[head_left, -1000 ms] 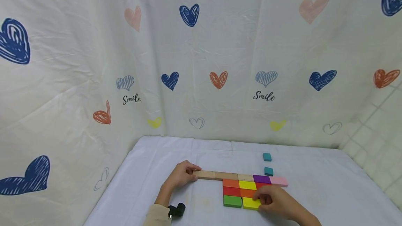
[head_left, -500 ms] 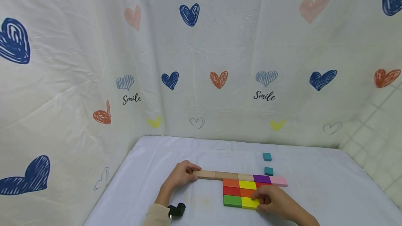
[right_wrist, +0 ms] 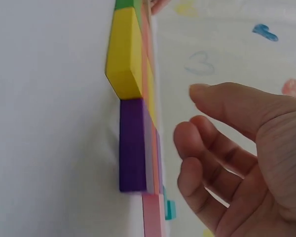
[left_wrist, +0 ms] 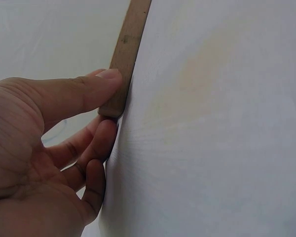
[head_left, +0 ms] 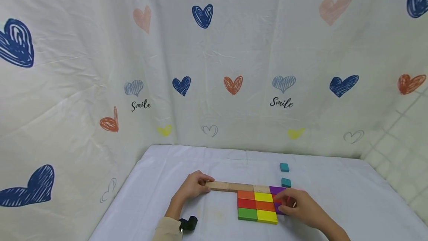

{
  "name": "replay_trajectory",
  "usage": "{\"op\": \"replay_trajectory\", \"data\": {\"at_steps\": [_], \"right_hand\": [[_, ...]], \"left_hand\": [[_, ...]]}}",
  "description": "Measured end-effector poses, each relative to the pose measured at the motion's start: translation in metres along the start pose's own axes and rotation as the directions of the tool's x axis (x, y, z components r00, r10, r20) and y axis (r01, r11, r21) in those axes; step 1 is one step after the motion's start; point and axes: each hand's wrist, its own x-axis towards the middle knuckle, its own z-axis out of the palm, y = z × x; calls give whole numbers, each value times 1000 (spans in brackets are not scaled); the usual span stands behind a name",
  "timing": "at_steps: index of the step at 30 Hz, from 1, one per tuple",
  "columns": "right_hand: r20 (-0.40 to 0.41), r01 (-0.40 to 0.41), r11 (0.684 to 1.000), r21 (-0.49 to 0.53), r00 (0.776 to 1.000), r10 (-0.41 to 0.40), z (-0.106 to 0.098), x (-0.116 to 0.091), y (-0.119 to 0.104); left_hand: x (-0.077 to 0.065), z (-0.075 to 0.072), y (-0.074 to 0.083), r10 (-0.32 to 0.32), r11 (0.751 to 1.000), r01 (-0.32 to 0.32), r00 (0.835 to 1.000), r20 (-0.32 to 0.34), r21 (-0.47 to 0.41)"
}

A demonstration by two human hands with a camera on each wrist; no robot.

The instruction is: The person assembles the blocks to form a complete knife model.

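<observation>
My left hand pinches the free end of a plain wooden block at the left of a row; in the left wrist view its thumb lies on the block's narrow side. My right hand hovers over the right side of the coloured blocks, holding nothing. Its thumb and fingers are apart in the right wrist view. Beneath it, partly hidden, is a purple block, touching the yellow block at one end. A green block lies left of the yellow one, with red, orange and yellow blocks behind.
Two small teal blocks lie apart behind the row. Another purple block continues the wooden row, and a pink block sits at its right end. A white cloth covers the table; a heart-printed curtain hangs behind.
The yellow block slid left until it met the green one. My right hand then let go of it and moved up and to the right. My left hand has stayed in place.
</observation>
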Motion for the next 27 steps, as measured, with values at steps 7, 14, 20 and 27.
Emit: {"op": "replay_trajectory", "data": {"at_steps": [7,14,20,27], "right_hand": [[-184,-74,997,25,980,78,-23,2,14],[-211,-98,995,-4,973,95,-41,21,36],[-179,-129,992,-5,976,126,-44,40,48],[-132,-201,980,-5,971,199,-39,60,65]], "left_hand": [[0,1,1,8,1000,-8,1000,2,7],[-1,0,-1,14,1000,-13,1000,-3,12],[-2,-4,2,25,1000,-25,1000,-1,-4],[0,-2,0,42,999,-42,999,2,-6]]}}
